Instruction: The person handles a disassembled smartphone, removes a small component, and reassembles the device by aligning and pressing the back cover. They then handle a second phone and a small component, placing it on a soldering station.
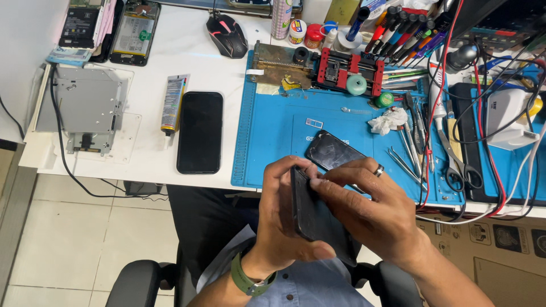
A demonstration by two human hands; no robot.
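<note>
Hands first: my left hand (284,219) is wrapped around a dark phone body (315,213), fingers curled over its near edge, thumb under the lower corner. My right hand (369,213) lies over its back, fingers pressed flat on the top edge and nearly closed on it. The phone sits tilted above my lap, just short of the blue work mat (267,131).

To do this well, I judge the grip should stay on the rigid frame edges, with pressure spread along the seam, not at one point, so nothing thin flexes or cracks.

The phone looks matt black, slab-shaped, scuffed. On the mat just beyond it lies a glossy cracked screen panel (333,150), dark and rounded at the corners. Further across the mat, right of the phone, thin steel tweezers (406,156); left, off the mat, a smooth black handset (199,132) beside a glue tube (173,103).
</note>
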